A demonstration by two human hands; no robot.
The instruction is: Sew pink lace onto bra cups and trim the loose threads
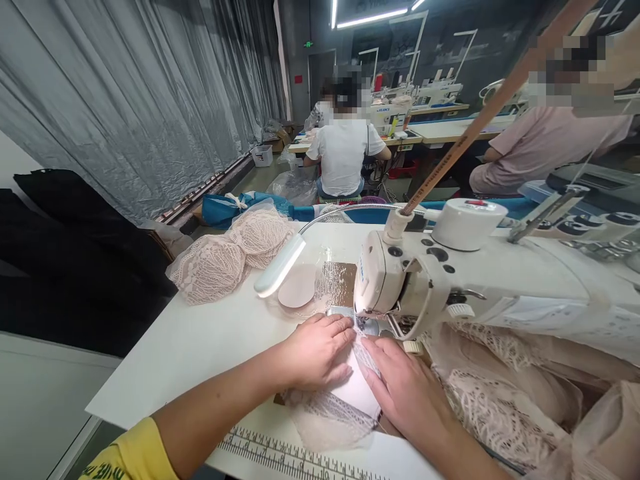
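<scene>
A white lace-edged fabric piece [363, 393] lies at the needle of a white industrial sewing machine [480, 267], under the left hand [315, 353], fingers flat and pressed together, and the right hand [405, 380], thumb and forefinger spread, with lace cups [215, 267] beyond the lamp [283, 265].

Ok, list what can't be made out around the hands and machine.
In the head view:
Lace fabric: part hidden beneath the left hand.
Right hand: palm hidden by its own back.
Needle tip under the sewing machine: too small.
Yellow sleeve: lettering partly cut off by the bottom edge.
</scene>
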